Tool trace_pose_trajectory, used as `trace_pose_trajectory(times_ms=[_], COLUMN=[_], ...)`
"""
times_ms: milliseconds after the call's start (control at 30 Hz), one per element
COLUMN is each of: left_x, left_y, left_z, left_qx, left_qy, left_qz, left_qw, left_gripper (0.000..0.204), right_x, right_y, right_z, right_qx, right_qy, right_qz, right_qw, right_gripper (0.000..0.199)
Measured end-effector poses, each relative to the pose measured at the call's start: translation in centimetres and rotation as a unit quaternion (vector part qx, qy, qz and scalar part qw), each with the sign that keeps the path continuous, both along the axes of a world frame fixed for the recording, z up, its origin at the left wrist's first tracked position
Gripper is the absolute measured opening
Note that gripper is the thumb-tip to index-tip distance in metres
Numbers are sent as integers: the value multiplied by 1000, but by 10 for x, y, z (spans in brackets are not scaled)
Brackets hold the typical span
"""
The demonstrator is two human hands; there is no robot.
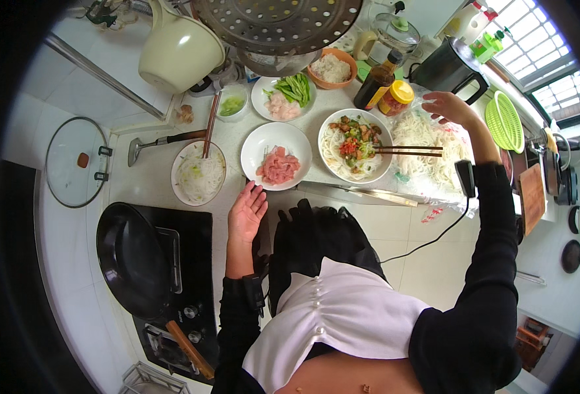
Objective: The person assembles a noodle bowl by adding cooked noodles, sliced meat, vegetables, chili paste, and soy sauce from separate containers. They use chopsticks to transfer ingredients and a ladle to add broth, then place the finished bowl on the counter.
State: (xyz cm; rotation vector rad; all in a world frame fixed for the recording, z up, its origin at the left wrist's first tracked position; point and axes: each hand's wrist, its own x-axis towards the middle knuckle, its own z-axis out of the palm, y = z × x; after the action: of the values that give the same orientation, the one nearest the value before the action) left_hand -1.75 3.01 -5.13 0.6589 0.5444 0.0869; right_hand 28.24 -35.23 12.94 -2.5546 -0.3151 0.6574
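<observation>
My left hand (246, 211) is open and empty, palm up, its fingertips at the near rim of a white plate (255, 146) of sliced raw pink meat (279, 165); I cannot tell if they touch. My right hand (446, 108) reaches over the right of the counter, empty, fingers apart and slightly curled. It is nearest to a jar with a yellow lid (400, 93) and a bag of white noodles (428, 141). Left of that bag is a bowl of noodles topped with chopped vegetables (353, 139), with dark chopsticks (411, 151) laid across its right rim.
A bowl of shredded white vegetable (198, 172) holds chopsticks, beside a spatula (162, 140). A black wok (133, 259) sits on the stove at left. Behind are a plate of greens (294, 88), a sauce bottle (376, 82) and a black kettle (449, 69). A perforated metal pan (277, 26) hangs overhead.
</observation>
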Motion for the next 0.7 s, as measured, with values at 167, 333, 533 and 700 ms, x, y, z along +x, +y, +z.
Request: trace_pose_trajectory(times_ms=[167, 333, 533, 700], left_x=[-2, -10, 0, 27], left_y=[-31, -78, -131, -160], left_z=[14, 14, 17, 34], left_qx=[51, 53, 54, 64], left_qy=[-15, 26, 0, -11], left_qz=[17, 70, 66, 28], left_qw=[998, 996, 996, 997], left_gripper=[36, 34, 34, 35], right_x=[85, 107, 109, 114], right_y=[-4, 21, 17, -3], right_z=[-64, -91, -101, -101], right_qx=[-72, -195, -164, -126], right_qy=[-208, -212, -301, -310], right_qz=[207, 291, 305, 269], right_qw=[953, 912, 889, 903], right_gripper=[84, 86, 63, 63])
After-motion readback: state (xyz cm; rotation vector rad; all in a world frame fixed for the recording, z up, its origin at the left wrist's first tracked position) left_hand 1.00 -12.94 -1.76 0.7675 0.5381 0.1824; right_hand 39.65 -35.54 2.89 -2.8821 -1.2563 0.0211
